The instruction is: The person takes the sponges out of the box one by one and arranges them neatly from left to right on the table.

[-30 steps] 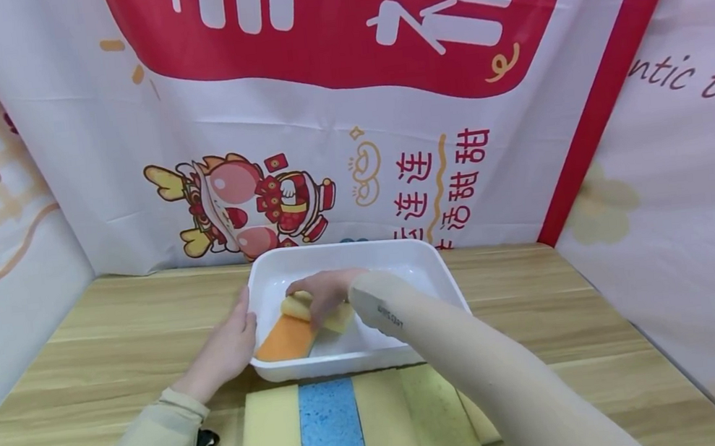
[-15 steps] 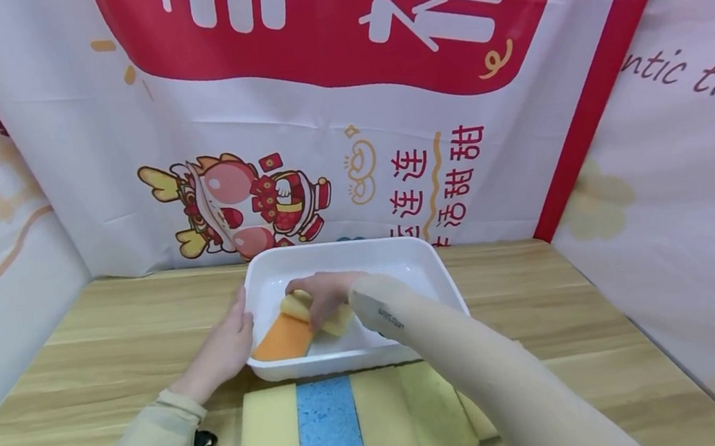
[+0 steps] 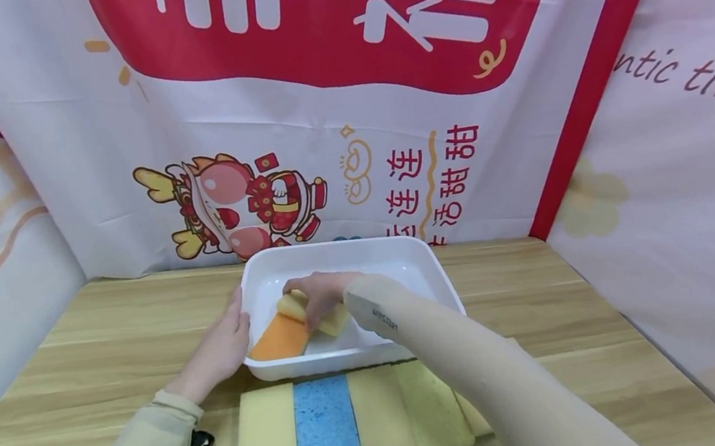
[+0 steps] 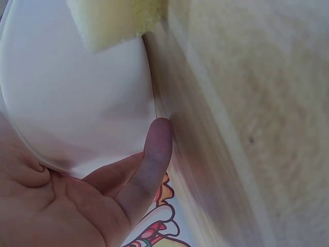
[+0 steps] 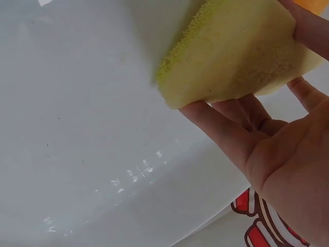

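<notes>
Inside a white tray (image 3: 359, 358), my right hand (image 3: 322, 292) grips a pale yellow sponge (image 3: 334, 322) between thumb and fingers. In the right wrist view the thumb lies on one side of this sponge (image 5: 236, 51) and the fingertips touch the opposite edge. An orange sponge (image 3: 280, 339) lies just left of it, in the tray's near left corner. With its fingers fairly straight, my left hand (image 3: 219, 348) rests against the tray's left outer wall; the left wrist view shows its palm and fingers along the white wall (image 4: 77, 92).
In front of the tray lies a row of sponges: a pale yellow one (image 3: 265, 432), a blue one (image 3: 327, 430), another yellow one (image 3: 381, 417) and an olive one (image 3: 436, 411), with more partly under my right forearm. A printed cloth (image 3: 292, 99) hangs behind the wooden table (image 3: 75, 398).
The view has shifted slightly, so everything sits a little further left. Both hands keep their places at the tray, and the right hand still grips the pale yellow sponge.
</notes>
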Tool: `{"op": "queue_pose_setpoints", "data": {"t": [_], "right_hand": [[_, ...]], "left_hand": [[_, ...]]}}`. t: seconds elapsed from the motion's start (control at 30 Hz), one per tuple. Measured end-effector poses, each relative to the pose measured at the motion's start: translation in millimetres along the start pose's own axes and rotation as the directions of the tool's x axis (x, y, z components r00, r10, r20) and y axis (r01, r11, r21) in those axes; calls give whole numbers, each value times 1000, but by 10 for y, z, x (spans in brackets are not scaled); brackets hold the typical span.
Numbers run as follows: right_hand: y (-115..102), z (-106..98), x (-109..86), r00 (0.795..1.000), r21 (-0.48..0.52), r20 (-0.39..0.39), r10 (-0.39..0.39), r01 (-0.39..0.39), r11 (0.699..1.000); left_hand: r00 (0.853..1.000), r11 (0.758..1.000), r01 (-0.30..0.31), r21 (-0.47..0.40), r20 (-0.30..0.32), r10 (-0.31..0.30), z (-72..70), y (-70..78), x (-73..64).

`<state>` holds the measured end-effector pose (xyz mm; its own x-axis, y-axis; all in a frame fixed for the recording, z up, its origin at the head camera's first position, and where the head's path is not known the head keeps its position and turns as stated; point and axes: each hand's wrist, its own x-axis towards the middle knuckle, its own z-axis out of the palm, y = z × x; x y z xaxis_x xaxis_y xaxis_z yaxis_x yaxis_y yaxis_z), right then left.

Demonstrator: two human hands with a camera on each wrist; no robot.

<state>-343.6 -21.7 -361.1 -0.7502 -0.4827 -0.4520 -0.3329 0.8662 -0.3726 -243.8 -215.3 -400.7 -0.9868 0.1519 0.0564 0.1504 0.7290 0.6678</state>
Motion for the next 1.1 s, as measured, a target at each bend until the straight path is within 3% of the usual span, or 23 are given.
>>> {"op": "queue_pose_setpoints", "data": {"t": [1.1], "right_hand": [[34, 16, -2, 1000, -11, -16, 6, -6, 1000]], "left_hand": [[1000, 1000, -2, 20, -8, 2, 15, 15, -4]]}}
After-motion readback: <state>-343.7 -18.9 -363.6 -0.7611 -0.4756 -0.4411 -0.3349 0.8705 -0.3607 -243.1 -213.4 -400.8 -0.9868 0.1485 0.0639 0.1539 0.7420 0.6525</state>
